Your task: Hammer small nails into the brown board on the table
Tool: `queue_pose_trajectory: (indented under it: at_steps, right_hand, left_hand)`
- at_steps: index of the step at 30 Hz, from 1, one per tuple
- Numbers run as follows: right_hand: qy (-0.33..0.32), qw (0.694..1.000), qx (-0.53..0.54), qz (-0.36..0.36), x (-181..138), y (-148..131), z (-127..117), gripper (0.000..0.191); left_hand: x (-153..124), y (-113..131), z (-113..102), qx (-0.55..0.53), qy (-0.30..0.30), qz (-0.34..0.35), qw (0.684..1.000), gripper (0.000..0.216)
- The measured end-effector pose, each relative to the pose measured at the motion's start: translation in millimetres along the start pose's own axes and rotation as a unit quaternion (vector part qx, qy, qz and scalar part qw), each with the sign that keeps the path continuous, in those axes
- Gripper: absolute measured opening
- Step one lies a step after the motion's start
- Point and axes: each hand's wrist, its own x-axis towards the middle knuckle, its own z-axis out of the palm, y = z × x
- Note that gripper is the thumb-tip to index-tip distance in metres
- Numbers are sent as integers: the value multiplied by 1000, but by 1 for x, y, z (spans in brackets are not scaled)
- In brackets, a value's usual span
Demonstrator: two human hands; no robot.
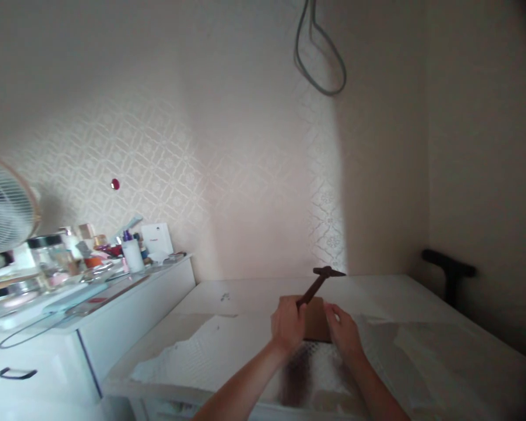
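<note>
My left hand [288,323] is wrapped round the handle of a small dark brown hammer [314,289]. Its head, pointed at one end, is raised up and to the right. Between my hands stands a brown flat piece [318,323], like cardboard or a board, over the white tabletop [245,295]. At its right edge, my right hand [345,332] grips the piece, thumb and finger curled. The left hand lies against its left side and hides that part. A white crinkled sheet [201,351] is spread under the hands.
On the left, a white cabinet [140,304] holds bottles, a lidded jar [52,260] and a white box [156,238]. A fan [6,204] stands at far left. A black armrest [449,269] is at right. A cable loop [342,67] hangs on the wall.
</note>
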Motion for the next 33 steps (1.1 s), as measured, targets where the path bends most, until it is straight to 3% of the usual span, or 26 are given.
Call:
queue_pose_trajectory:
  at_steps: [3,9,14,20,25,29,33]
  right_hand:
    - [46,998,46,14,2,3,-2,57]
    - [154,986,-12,58,7,11,-2,61]
    - [161,984,-4,77,7,9,-2,59]
    - [152,982,28,105,6,1,-4,59]
    - [163,980,41,107,6,-1,-5,59]
    - [201,975,55,81,7,-4,-9,55]
    - [287,955,70,29,3,-10,-17,47]
  left_hand:
    - [-2,25,19,-4,-21,-4,1000,35]
    - [11,54,37,16,-63,-55,996,37]
    - [24,59,40,31,-80,-91,992,36]
    - [29,60,42,41,-63,-93,993,37]
    - [30,62,37,34,-87,-97,991,30]
    - [32,69,36,6,-122,-104,987,31]
    - [36,75,45,-75,-145,-106,981,31]
